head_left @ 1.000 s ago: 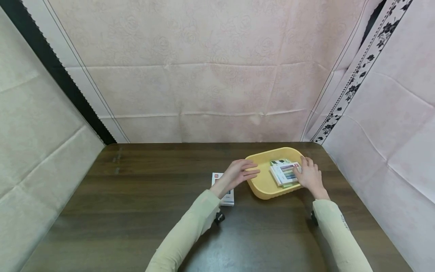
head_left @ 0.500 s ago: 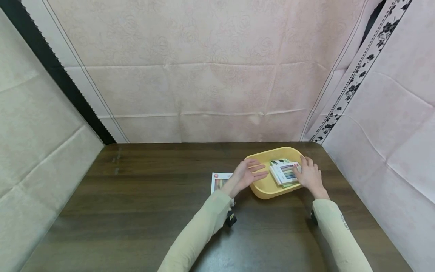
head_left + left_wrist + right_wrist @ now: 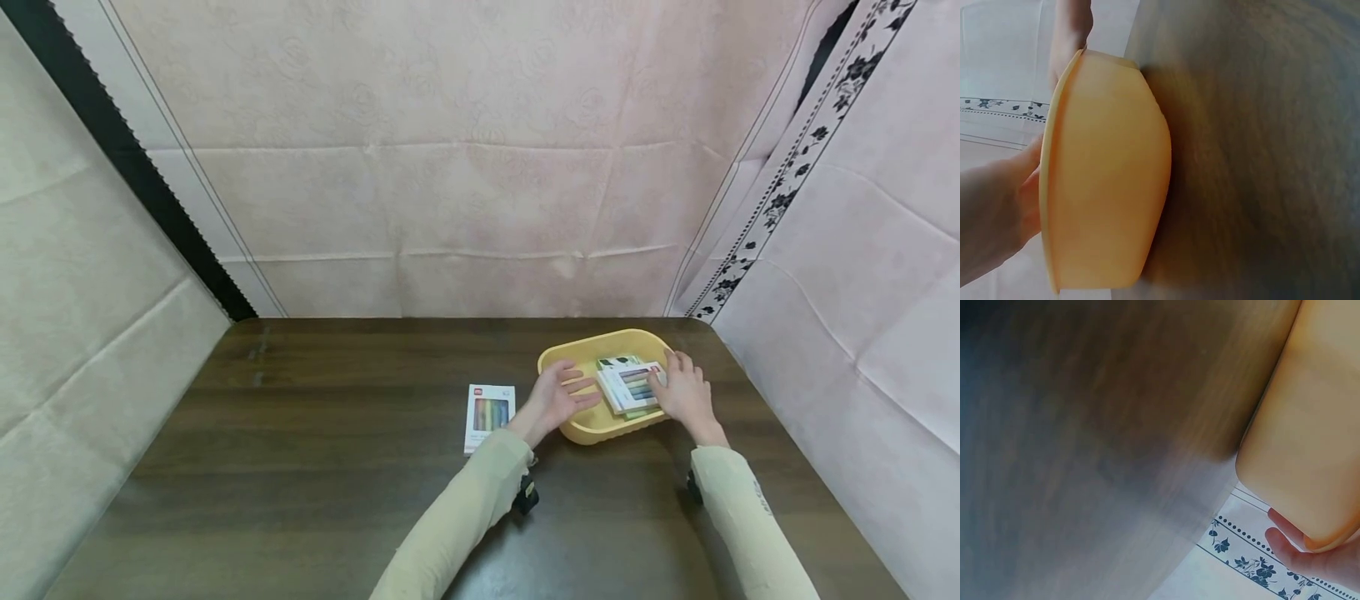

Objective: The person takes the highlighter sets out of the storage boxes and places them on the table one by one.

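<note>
A yellow plastic basket stands at the right of the table in the head view. In it lies a white box printed with coloured sticks, on top of a green-and-white box. My right hand grips the basket's right rim, its thumb on the inner side. My left hand, fingers extended and spread, hovers over the basket's left part, holding nothing. In the left wrist view, the left hand shows beyond the basket's rim. The right wrist view shows the right hand's fingers along the basket's outside.
Left of the basket, another white box with coloured sticks on its front lies flat on the dark wooden table. Pale cloth hangs behind the table and along both sides.
My left hand has moved right, from the basket's left rim to over its inside, uncovering the white box on the table. The right hand has kept its place on the rim.
</note>
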`<state>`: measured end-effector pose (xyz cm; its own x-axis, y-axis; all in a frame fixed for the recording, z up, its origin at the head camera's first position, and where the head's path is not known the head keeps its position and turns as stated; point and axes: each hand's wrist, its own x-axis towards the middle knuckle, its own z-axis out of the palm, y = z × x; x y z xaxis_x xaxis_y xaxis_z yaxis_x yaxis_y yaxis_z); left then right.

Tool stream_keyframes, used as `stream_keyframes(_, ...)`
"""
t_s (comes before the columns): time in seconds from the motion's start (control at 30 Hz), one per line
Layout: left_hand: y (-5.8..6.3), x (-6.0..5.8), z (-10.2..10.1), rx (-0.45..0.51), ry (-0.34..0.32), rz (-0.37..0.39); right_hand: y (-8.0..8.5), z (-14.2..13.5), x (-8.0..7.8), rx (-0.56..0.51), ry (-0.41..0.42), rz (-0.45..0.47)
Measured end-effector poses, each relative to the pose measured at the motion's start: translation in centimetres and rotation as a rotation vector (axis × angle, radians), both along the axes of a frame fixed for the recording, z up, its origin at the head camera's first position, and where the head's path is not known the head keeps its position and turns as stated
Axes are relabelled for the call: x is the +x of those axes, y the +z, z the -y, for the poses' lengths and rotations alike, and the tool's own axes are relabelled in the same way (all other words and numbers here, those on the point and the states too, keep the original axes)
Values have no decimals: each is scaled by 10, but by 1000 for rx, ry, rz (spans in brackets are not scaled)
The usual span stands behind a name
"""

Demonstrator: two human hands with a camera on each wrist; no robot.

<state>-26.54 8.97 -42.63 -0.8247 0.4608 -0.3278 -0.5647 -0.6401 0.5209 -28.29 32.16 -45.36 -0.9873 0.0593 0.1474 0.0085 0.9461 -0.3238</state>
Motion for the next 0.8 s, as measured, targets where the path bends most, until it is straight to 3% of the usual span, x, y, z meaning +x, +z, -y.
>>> stream_keyframes(0.23,-5,1,-9,-35,55,42,-1,-1,2,2,2,-5)
stream_keyframes(0.8,-8,-5,-22,-61,72,91,-1,0,-1,6,11,-22)
